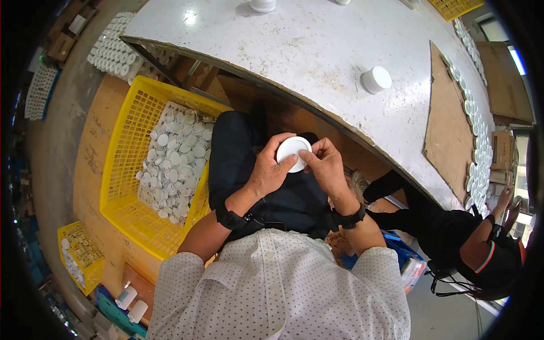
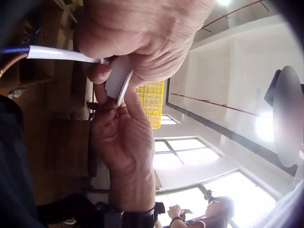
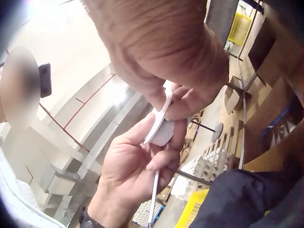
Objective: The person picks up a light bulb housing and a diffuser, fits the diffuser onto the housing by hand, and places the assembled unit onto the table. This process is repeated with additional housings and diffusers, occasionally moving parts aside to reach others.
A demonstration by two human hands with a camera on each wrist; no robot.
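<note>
A white round lid (image 1: 290, 148) with a raised rim is held between both hands above the person's lap. My left hand (image 1: 270, 169) grips it from the left, thumb over the face. From the other side, my right hand (image 1: 327, 165) pinches the edge between thumb and fingers. In the left wrist view the lid (image 2: 118, 81) is seen edge-on, with a short wall below its flange. A thin white strip (image 2: 61, 53) with a blue end sticks out under the left fingers; its inner end is hidden.
A yellow crate (image 1: 113, 170) full of white discs (image 1: 173, 153) stands at the left. On the white table (image 1: 306, 51) ahead sits a white round container (image 1: 376, 80). Cardboard (image 1: 447, 122) with rows of white lids lies farther right. Another person (image 1: 481, 249) is at the right.
</note>
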